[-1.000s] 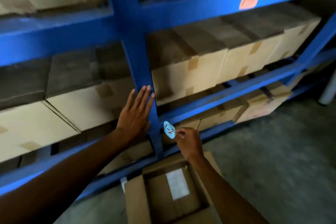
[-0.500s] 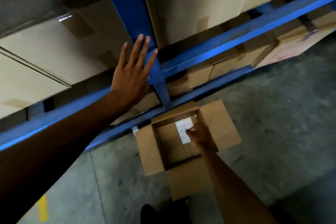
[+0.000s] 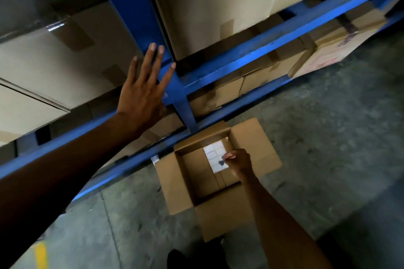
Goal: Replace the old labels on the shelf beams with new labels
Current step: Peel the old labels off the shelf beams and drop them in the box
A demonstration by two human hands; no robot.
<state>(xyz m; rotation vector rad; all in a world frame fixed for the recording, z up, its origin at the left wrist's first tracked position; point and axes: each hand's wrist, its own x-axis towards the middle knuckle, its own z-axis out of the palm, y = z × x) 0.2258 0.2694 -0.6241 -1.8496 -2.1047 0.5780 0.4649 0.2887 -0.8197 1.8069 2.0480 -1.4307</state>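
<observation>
Label sheet (image 3: 215,156), right hand (image 3: 238,160) pinching, left hand (image 3: 142,96) splayed

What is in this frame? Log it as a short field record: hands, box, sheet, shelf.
left hand: open, fingers spread, against the blue upright of the shelf
right hand: reaching into the open cardboard box, fingertips pinched at the white label sheet
old label: small dark piece at the right fingertips, over the sheet
box position: on the concrete floor, flaps open, just in front of the upright
shelf beams: blue, taped cartons above and below
new label on beam: none visible
</observation>
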